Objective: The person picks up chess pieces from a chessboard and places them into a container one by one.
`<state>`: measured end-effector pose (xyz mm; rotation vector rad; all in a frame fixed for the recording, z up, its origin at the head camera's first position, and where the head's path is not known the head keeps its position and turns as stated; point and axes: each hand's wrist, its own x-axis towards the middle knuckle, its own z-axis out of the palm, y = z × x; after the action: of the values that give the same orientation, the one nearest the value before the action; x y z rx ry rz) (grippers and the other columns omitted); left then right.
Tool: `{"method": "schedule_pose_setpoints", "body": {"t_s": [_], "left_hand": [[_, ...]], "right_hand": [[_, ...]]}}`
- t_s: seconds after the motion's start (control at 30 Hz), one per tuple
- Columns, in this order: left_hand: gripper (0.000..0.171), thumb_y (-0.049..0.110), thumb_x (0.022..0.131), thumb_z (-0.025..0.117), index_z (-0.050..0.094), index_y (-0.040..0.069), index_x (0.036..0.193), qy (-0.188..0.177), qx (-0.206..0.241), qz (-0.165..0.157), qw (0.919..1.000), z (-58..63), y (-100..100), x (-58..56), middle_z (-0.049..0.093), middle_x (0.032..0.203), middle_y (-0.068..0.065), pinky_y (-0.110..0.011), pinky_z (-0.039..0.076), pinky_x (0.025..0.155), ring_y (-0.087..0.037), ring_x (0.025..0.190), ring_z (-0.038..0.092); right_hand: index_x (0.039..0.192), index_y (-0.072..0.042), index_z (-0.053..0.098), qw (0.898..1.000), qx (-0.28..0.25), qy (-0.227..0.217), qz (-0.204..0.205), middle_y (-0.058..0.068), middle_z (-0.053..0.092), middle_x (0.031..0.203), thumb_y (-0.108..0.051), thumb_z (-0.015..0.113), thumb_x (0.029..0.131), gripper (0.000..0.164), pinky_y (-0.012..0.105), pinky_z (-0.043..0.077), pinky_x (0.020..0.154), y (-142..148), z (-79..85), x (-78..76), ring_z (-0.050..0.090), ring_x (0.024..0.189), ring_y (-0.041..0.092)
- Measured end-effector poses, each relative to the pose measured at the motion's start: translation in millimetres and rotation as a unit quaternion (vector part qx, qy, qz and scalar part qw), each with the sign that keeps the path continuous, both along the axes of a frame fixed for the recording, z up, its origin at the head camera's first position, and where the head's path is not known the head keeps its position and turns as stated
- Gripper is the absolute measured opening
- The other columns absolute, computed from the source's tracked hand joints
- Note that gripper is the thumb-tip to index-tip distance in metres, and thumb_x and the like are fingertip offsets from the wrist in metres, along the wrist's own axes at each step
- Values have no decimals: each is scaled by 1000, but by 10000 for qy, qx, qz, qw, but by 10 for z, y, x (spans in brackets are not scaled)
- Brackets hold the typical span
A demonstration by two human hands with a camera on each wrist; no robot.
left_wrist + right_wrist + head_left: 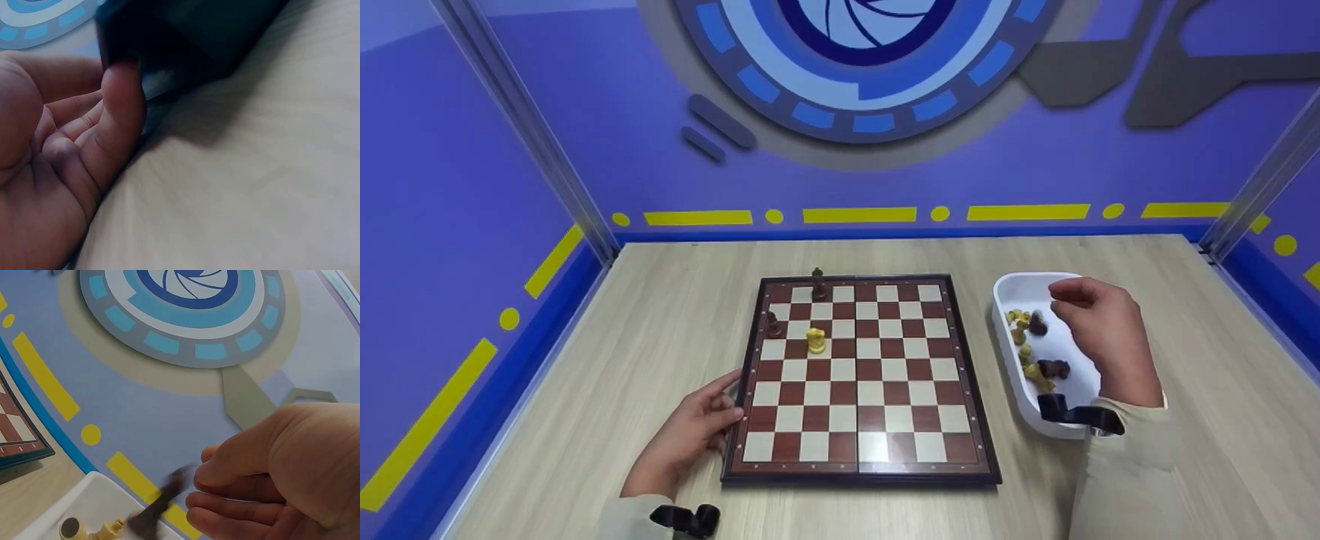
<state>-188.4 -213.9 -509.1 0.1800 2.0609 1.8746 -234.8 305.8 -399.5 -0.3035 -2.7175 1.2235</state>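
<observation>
My left hand (694,424) is at the left edge of a folding chessboard (871,454), thumb and index fingertips touching its dark side. In the left wrist view, the thumb (121,107) meets the board's rim (169,39). Over the white tray (1001,289) is my right hand (1106,330), fingers loosely bent and holding nothing. Just off its fingertips, a blurred dark chess piece (157,506) hangs tilted in the right wrist view. Light yellow pieces (1024,349) and a dark piece (1054,368) lie in the tray.
On the board's far left part stand a dark king (819,286), another dark piece (773,325) and a light yellow knight (816,341). The pale wooden table (675,300) is bounded by blue-purple walls (840,187) at the back and sides.
</observation>
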Motion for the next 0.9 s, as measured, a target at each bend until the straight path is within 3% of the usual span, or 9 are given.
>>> {"method": "schedule_pose_setpoints", "body": {"t_s": [0.27, 0.57, 0.9], "left_hand": [[67, 7, 95, 58, 25, 8, 154, -155, -1, 107, 9998, 22, 9, 6, 56, 88, -2, -25, 52, 47, -8, 57, 57], [69, 6, 94, 59, 25, 6, 153, -121, 40, 146, 9998, 32, -4, 20, 55, 86, -1, -24, 52, 46, -7, 57, 55], [70, 7, 93, 61, 25, 7, 154, -103, 98, 41, 9999, 32, 5, 13, 53, 88, -1, -24, 53, 47, -7, 55, 55]], "right_hand": [[122, -6, 63, 9998, 135, 102, 80, 18, 64, 119, -20, 54, 97, 31, 36, 46, 84, -5, -2, -6, 58, 108, 31], [122, -6, 64, 9997, 87, 83, 191, 16, 64, 118, -21, 54, 97, 30, 31, 47, 80, -63, 2, -24, 58, 105, 28], [120, -6, 64, 9987, 169, 254, 399, 17, 65, 117, -22, 57, 96, 29, 39, 50, 86, -206, 24, -50, 60, 106, 31]]}}
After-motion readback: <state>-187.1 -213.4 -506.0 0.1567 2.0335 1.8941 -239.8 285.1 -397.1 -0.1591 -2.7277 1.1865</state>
